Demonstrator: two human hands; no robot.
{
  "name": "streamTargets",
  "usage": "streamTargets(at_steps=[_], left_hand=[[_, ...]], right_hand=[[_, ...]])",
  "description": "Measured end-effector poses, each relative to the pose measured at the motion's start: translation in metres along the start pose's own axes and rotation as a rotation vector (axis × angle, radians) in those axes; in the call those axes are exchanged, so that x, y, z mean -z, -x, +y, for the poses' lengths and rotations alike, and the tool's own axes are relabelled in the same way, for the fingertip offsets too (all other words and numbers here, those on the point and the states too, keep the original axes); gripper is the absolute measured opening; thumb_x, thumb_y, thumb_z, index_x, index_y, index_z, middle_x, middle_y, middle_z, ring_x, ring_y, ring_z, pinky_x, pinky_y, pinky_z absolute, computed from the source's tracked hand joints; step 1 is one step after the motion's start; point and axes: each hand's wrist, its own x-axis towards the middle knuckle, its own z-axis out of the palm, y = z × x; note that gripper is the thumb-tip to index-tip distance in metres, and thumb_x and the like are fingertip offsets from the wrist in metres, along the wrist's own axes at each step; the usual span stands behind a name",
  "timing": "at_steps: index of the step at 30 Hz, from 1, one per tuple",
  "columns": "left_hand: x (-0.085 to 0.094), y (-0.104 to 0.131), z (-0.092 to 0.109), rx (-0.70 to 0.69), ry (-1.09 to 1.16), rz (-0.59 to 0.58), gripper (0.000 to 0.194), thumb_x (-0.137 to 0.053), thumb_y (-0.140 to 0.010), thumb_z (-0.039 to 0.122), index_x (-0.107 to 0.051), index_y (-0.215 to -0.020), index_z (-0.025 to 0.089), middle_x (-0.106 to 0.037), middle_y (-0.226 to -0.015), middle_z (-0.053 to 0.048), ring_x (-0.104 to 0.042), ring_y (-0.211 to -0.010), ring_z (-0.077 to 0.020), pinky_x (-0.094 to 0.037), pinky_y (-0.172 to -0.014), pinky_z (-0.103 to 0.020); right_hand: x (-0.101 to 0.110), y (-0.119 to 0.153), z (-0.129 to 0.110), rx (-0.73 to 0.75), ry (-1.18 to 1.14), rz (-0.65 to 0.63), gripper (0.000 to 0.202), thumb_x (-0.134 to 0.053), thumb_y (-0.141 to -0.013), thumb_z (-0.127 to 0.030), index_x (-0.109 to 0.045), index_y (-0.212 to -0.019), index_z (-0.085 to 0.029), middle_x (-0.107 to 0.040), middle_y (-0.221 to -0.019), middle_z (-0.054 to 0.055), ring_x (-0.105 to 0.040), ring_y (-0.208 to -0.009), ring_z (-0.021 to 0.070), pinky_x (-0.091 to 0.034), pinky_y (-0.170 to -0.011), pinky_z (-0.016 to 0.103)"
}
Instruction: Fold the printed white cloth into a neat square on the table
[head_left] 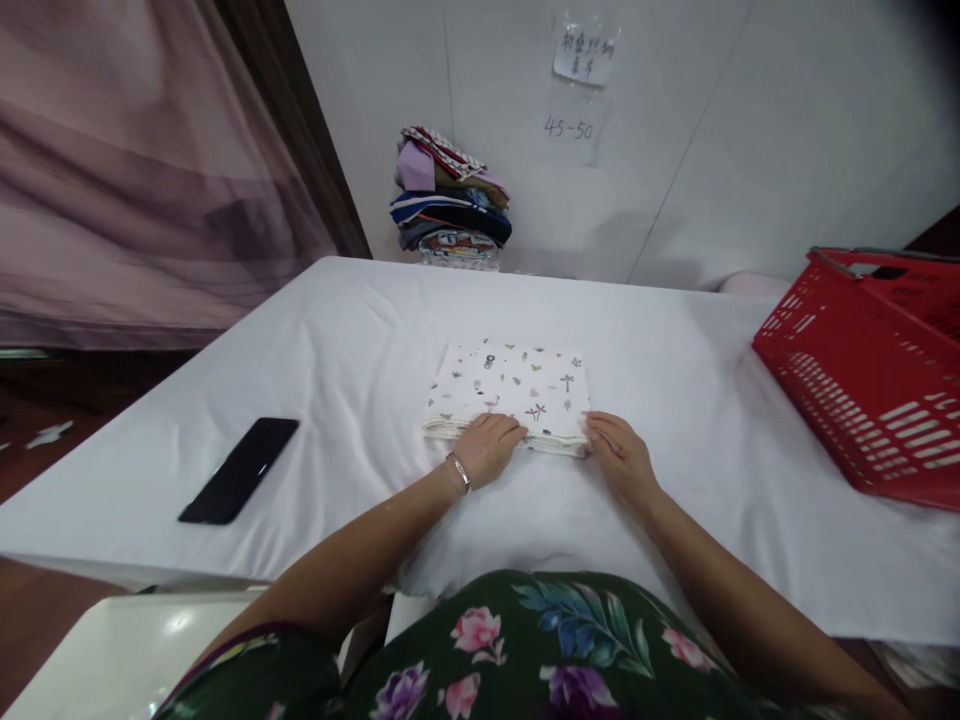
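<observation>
A folded white cloth printed with small palm trees and other little motifs lies flat on the white-covered table, its stacked layers showing along the near edge. My left hand, with a bracelet at the wrist, is closed over the middle of that near edge. At the near right corner, my right hand has its fingers closed on the cloth's side. The undersides of the fingers on both hands are hidden.
A black phone lies at left on the white tablecloth. A red basket stands at right. Behind the table's far edge is a stack of folded fabrics against the wall. A pale bin sits below, at lower left.
</observation>
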Motion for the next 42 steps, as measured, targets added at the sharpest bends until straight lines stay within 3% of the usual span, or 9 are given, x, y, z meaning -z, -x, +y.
streamTargets(at_steps=[4,8,12,18,25,32,36,42], left_hand=[[0.004,-0.006,0.006,0.003,0.087,0.005,0.023,-0.046,-0.086,0.02,-0.056,-0.106,0.017,-0.06,-0.102,-0.008,-0.052,-0.095,-0.0199,-0.04,-0.082,-0.035],[-0.002,-0.017,0.013,0.039,0.166,0.028,0.021,-0.045,-0.089,0.027,-0.058,-0.104,0.02,-0.061,-0.1,-0.006,-0.053,-0.095,-0.0185,-0.041,-0.082,-0.035],[-0.009,-0.032,0.016,0.112,0.207,0.04,0.021,-0.043,-0.091,0.028,-0.062,-0.097,0.02,-0.062,-0.096,-0.005,-0.054,-0.091,-0.0165,-0.043,-0.078,-0.032],[-0.008,-0.046,0.02,0.138,0.177,-0.082,0.017,-0.05,-0.087,0.029,-0.065,-0.086,0.021,-0.06,-0.089,-0.004,-0.053,-0.085,-0.0176,-0.043,-0.074,-0.034],[-0.009,-0.06,0.02,0.245,0.236,-0.138,0.009,-0.057,-0.079,0.02,-0.065,-0.074,0.021,-0.061,-0.08,-0.002,-0.055,-0.079,-0.0177,-0.043,-0.07,-0.033],[-0.004,-0.05,0.03,0.12,0.133,-0.046,0.016,-0.047,-0.087,0.02,-0.059,-0.078,0.018,-0.058,-0.083,-0.005,-0.05,-0.079,-0.0185,-0.039,-0.069,-0.034],[-0.01,-0.042,0.032,0.007,-0.008,-0.046,0.016,-0.045,-0.087,0.016,-0.057,-0.077,0.017,-0.056,-0.083,-0.006,-0.048,-0.08,-0.0197,-0.037,-0.069,-0.036],[-0.017,-0.039,0.03,-0.051,-0.054,-0.029,0.017,-0.044,-0.088,0.016,-0.057,-0.077,0.018,-0.055,-0.081,-0.005,-0.048,-0.078,-0.0189,-0.037,-0.068,-0.034]], right_hand=[[0.006,0.001,0.001,-0.108,-0.053,0.021,0.019,-0.048,-0.086,-0.029,-0.065,-0.091,-0.022,-0.063,-0.096,0.006,-0.06,-0.088,0.0183,-0.051,-0.076,0.034],[0.005,0.005,-0.005,-0.121,-0.061,-0.008,0.02,-0.047,-0.087,-0.03,-0.065,-0.088,-0.022,-0.062,-0.089,0.005,-0.059,-0.079,0.0166,-0.05,-0.064,0.029],[0.004,0.008,-0.009,-0.083,0.008,-0.042,0.019,-0.048,-0.087,-0.031,-0.065,-0.092,-0.023,-0.061,-0.09,0.006,-0.059,-0.081,0.0174,-0.051,-0.064,0.029],[0.007,0.008,-0.007,-0.021,0.136,-0.109,0.02,-0.048,-0.088,-0.029,-0.064,-0.099,-0.024,-0.061,-0.093,0.006,-0.058,-0.088,0.0194,-0.05,-0.077,0.033],[0.004,0.006,-0.005,-0.056,0.095,-0.117,0.015,-0.049,-0.086,-0.028,-0.063,-0.09,-0.024,-0.06,-0.084,0.003,-0.058,-0.079,0.0171,-0.049,-0.068,0.03],[0.008,0.011,-0.008,-0.026,0.058,-0.103,0.014,-0.047,-0.088,-0.025,-0.061,-0.087,-0.023,-0.059,-0.085,0.005,-0.056,-0.083,0.0187,-0.047,-0.072,0.032],[0.011,0.011,-0.009,0.015,0.113,-0.143,0.017,-0.045,-0.089,-0.024,-0.061,-0.088,-0.023,-0.06,-0.086,0.005,-0.055,-0.084,0.0191,-0.047,-0.073,0.033],[0.017,0.001,-0.022,0.058,0.173,-0.156,0.015,-0.048,-0.086,-0.024,-0.063,-0.084,-0.023,-0.061,-0.088,0.006,-0.056,-0.087,0.02,-0.048,-0.076,0.034]])
